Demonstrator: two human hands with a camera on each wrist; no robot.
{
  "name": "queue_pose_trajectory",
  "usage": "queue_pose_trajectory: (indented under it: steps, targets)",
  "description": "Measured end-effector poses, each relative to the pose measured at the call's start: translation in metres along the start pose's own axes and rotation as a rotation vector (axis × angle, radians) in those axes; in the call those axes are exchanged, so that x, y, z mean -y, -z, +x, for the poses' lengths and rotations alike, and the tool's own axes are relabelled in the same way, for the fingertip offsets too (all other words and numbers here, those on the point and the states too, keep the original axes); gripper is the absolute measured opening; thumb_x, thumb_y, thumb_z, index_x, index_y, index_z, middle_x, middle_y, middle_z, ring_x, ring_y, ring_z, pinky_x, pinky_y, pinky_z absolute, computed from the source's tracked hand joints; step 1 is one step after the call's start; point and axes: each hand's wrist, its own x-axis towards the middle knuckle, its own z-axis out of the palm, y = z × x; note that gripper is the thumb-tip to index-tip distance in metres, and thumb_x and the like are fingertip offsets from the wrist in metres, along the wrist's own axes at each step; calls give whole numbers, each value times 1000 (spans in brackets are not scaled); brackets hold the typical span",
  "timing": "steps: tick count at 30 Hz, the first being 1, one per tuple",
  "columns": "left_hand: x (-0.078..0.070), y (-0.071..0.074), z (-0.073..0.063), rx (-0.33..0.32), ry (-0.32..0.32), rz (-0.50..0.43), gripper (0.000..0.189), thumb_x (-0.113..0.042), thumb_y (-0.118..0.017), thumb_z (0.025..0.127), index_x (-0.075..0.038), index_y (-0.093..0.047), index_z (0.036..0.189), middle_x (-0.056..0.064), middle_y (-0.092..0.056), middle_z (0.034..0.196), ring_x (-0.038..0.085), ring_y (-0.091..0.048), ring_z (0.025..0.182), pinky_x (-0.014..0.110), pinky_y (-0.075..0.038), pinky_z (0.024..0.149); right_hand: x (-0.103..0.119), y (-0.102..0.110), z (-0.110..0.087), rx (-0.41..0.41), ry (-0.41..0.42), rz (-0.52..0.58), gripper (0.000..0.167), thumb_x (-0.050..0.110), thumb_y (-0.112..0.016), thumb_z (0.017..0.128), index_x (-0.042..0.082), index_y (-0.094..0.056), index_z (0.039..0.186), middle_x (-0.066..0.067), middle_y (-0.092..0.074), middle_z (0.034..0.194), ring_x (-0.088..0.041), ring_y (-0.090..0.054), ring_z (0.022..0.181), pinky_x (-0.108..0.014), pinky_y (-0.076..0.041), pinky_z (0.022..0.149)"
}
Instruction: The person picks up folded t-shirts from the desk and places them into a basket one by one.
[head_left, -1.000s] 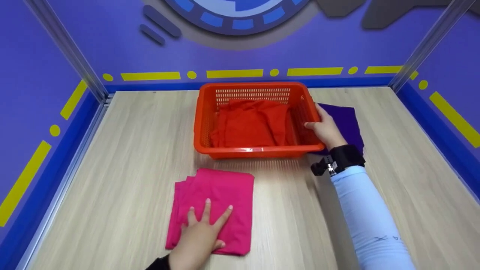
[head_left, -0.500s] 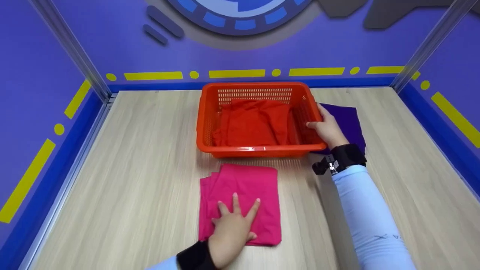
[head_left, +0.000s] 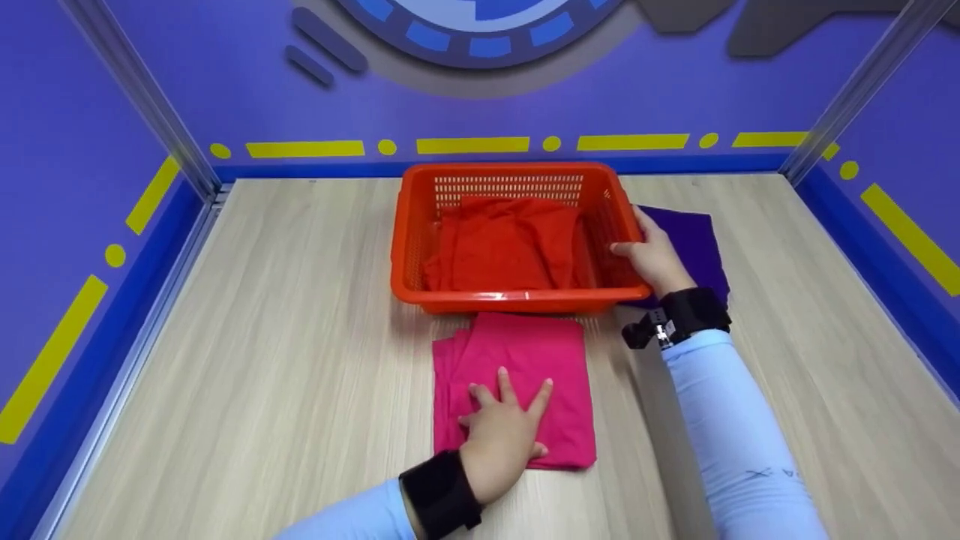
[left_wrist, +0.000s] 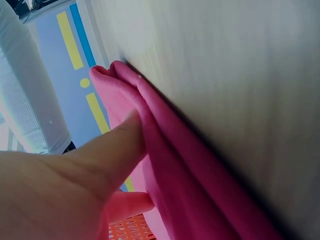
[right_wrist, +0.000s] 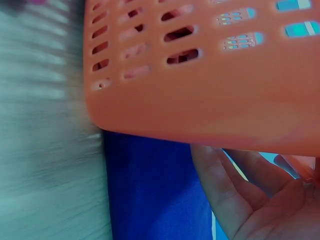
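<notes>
A folded pink cloth (head_left: 525, 345) lies on the table in front of an orange plastic basket (head_left: 517, 297), its far edge right at the basket's near side. My left hand (head_left: 501, 442) rests on this cloth with the fingers spread; the left wrist view shows the thumb against the layered folds of the pink cloth (left_wrist: 170, 145). My right hand (head_left: 654, 259) grips the basket's right rim, thumb inside and fingers outside. Inside the basket is a folded red cloth (head_left: 502, 244). In the right wrist view, the fingers (right_wrist: 220, 185) curl behind the basket wall (right_wrist: 200, 105).
A folded purple cloth (head_left: 694, 247) lies to the right of the basket, partly hidden by it and my right hand. The wooden table (head_left: 285, 322) is enclosed by blue-purple panels (head_left: 487, 112) at the back and both sides.
My left hand has slid the pink cloth to the right and away from me, up to the basket's near side. My right hand keeps its grip on the basket rim.
</notes>
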Motion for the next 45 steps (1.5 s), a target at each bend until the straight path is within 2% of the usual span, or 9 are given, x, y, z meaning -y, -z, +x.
queue_pose_trajectory:
  steps: [12,15,17,20,22,27,31,38,45]
  targets:
    - [15,4,3,-16,-86,34,81,-65,-70,84,-38,-42,155,20,-51,147,49,-57,114,33,-56,47,0,-1,-6,-26,-54,52,73,4,-55,98,11,-21,162,-21,-42,154,-36,-48,133,-50,-43,110]
    - [30,8,3,3,-129,-87,73,-56,-71,89,-28,-49,152,19,-51,148,50,-53,120,36,-60,61,-3,0,-9,-65,-73,99,61,15,-56,102,5,-31,157,-20,-48,147,-31,-53,127,-43,-48,105]
    - [44,11,3,0,-162,-211,67,-49,-71,91,-18,-54,148,19,-52,146,47,-52,125,43,-59,82,-6,1,-14,-96,-58,162,56,25,-54,105,5,-37,154,-15,-52,140,-25,-56,120,-36,-51,99]
    - [66,13,1,-17,-198,-406,60,-41,-70,94,-6,-59,141,20,-56,142,40,-51,130,55,-44,107,-15,1,-27,-98,-31,307,53,39,-47,107,5,-42,147,-11,-56,128,-19,-59,111,-30,-53,91]
    - [81,14,-1,-27,-201,-512,57,-37,-69,95,-1,-59,138,21,-57,138,36,-52,131,57,-35,113,-22,1,-39,-59,-19,387,57,46,-41,107,5,-41,145,-13,-56,128,-20,-60,111,-32,-54,93]
    - [110,10,-7,-31,-162,-703,53,-31,-69,96,2,-59,136,22,-57,134,40,-54,126,55,-42,108,-42,0,-77,145,-78,497,84,66,-23,101,5,-21,160,-29,-35,155,-39,-49,134,-52,-44,108]
    - [123,4,-11,-40,-116,-855,58,-27,-69,95,7,-54,139,24,-54,132,38,-57,118,53,-47,103,-61,1,-106,284,-174,523,95,70,-18,99,0,-5,161,-32,-23,160,-46,-42,139,-53,-43,109]
    - [136,-9,-20,-74,13,-1117,63,-17,-69,94,14,-44,143,24,-58,129,33,-65,109,43,-55,93,-81,-5,-136,614,-281,641,62,34,-24,112,-6,-14,158,-24,-51,147,-34,-57,129,-52,-43,109]
    - [139,-7,-30,80,82,-1376,64,-14,-60,98,19,-33,146,35,-51,140,40,-58,124,41,-56,93,-83,-26,-143,684,-303,708,56,24,-29,111,-3,-19,159,-20,-55,143,-37,-58,127,-52,-45,107]
